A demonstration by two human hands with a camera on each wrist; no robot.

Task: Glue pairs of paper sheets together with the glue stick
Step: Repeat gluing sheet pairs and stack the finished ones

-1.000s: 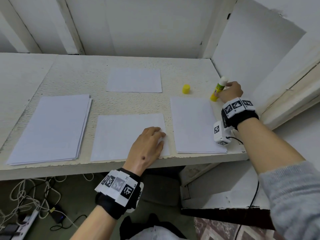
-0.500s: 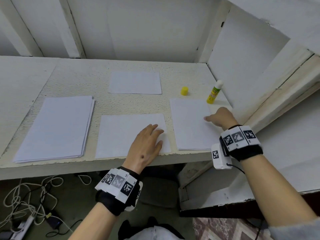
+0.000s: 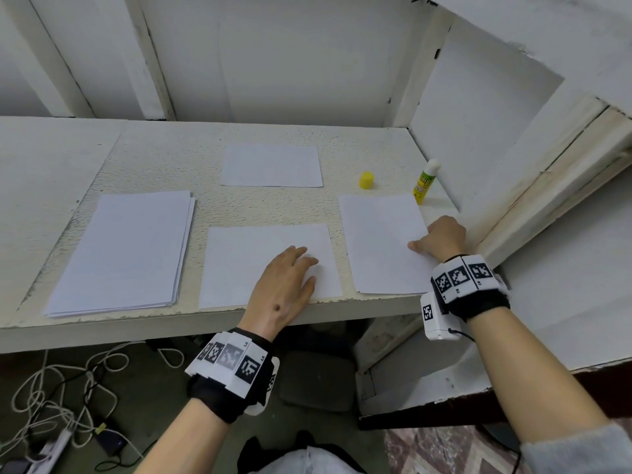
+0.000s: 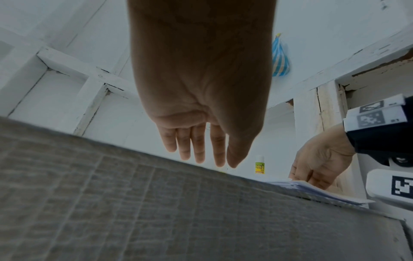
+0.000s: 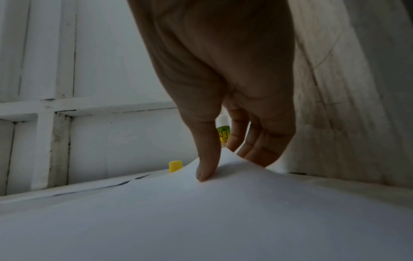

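White worktop, everything laid out on it. Largest item: paper stack at left, likely the supply. Centre sheet at the front edge is pinned flat by the left hand, fingers straight and spread, nothing gripped; judged to be the base sheet, kept from sliding. Right sheet pile sits just beside it, several layers visible at its edge in the left wrist view. Its top sheet is pinched at the right edge by the right hand: thumb on top, fingers curled under, paper bulged upward in the right wrist view. Judged as the start of a lift, to be carried over onto the centre sheet. Whether glue is already on the centre sheet cannot be told.

A far sheet lies at the back, apart from the rest; possibly a finished pair, not confirmable.

Glue stick is stood upright and uncapped near the right wall, just behind the right pile; yellow cap is set beside it. Both sit off the transfer path. No obstruction seen between the two sheets.

Under the worktop: cables and a power strip, irrelevant.
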